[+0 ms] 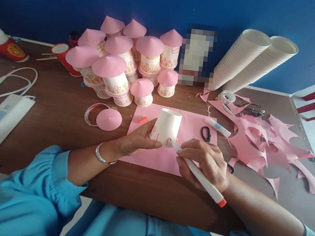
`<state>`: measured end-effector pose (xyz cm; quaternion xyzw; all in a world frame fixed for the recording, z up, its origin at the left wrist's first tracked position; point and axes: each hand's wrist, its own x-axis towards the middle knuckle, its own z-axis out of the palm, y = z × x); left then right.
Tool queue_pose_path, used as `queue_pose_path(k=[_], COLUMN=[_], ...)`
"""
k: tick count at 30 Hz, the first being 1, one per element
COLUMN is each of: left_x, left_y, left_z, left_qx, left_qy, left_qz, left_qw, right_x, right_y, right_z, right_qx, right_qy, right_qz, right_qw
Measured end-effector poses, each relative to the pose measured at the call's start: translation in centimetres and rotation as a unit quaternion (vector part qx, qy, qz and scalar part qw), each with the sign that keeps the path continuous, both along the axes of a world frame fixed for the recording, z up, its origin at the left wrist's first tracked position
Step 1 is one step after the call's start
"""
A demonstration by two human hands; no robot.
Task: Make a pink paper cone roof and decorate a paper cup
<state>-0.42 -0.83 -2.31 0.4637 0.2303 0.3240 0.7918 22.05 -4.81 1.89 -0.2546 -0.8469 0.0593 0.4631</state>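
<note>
My left hand [140, 139] grips a white paper cup [167, 125] near its lower rim, with a few orange-red flower and stem marks drawn on its side. In my right hand [205, 161] is a white marker [203, 180] with an orange end, its tip at the cup's lower side. Both hands are over a pink paper sheet [153, 157]. An orange marker cap [143, 119] lies on that sheet. Scissors with black handles [206, 134] are partly hidden by my right hand, and a glue stick [218, 126] rests close by.
Behind stand several decorated cups with pink cone roofs [109, 67]. A loose pink cone [108, 119] and a tape roll [91, 116] lie left. Two tall cup stacks [241, 55] lean on the blue wall. Pink paper scraps [265, 139] cover the right; a power strip [3, 123] sits far left.
</note>
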Motion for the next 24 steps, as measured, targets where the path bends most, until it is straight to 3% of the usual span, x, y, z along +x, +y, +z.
queue_pose_path(k=[24], left_x=[-0.18], left_y=[0.35], left_z=[-0.14], left_qx=[0.014], left_qy=[0.026], left_qz=[-0.016], left_qw=[0.999], right_x=[-0.07], right_y=[0.00], right_z=[-0.22], right_qx=[0.005], right_qy=[-0.009], right_qz=[-0.001], right_qw=[1.000])
